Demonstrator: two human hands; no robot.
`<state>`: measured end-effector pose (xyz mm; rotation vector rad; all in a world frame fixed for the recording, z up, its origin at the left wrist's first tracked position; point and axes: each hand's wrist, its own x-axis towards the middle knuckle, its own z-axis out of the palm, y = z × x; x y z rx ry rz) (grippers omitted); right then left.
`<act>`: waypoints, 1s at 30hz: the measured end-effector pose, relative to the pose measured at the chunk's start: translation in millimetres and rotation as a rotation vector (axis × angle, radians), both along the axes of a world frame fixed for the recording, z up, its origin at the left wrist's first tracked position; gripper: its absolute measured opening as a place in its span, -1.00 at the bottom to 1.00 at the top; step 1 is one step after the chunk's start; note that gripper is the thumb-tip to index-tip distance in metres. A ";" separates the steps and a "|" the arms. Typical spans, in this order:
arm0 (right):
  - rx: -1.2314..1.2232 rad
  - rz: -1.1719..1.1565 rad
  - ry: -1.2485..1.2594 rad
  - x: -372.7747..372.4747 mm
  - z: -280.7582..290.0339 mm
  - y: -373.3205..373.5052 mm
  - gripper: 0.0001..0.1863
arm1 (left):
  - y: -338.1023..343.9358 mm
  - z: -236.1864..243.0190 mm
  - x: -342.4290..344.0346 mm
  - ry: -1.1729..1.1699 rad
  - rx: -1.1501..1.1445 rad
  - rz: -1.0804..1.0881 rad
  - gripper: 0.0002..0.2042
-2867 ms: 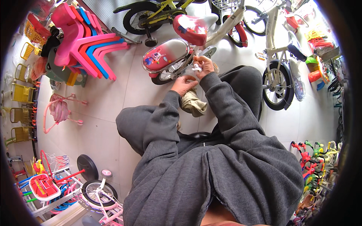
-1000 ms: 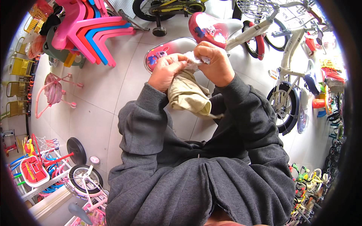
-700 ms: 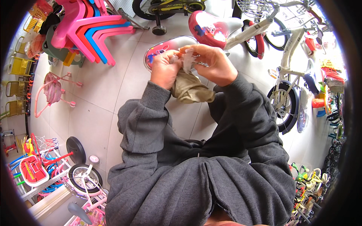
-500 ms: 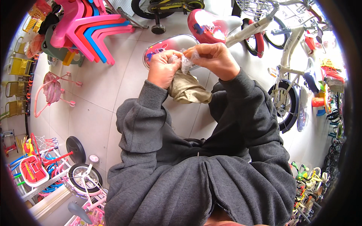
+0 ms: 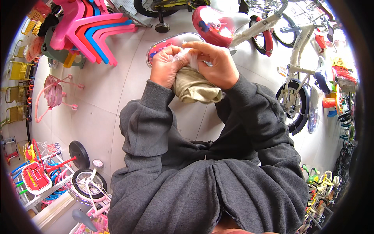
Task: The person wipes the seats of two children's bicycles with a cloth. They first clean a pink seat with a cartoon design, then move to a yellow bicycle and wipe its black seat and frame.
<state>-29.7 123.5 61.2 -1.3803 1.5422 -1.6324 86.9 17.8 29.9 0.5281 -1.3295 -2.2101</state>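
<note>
While its folds hang loose, crumpled khaki cloth (image 5: pixel 196 89): below the film; which fingers bear it, cannot tell.
Crumpled clear plastic film (image 5: pixel 192 59): between the hands, near the red-and-silver oval panel (image 5: pixel 159 46).
Left hand (image 5: pixel 165 67): fingers closed in a pinch on the film.
Right hand (image 5: pixel 218 64): fingers half-bent, index outstretched; firmness of hold unclear.
Tear risk: opposing pulls could split the film.
Drop risk: an eased grip could send the cloth to the pale tiled floor (image 5: pixel 95 117).

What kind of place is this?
Probably a shop selling children's bikes and toys: there's a white bicycle with a wrapped frame, a stack of pink, red and blue plastic chairs, and a red toy basketball backboard.
</note>
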 end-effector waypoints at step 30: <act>0.206 0.089 -0.425 -16.9 -6.3 -0.2 -0.79 | 7.6 8.9 4.4 0.066 -0.101 -0.015 -0.96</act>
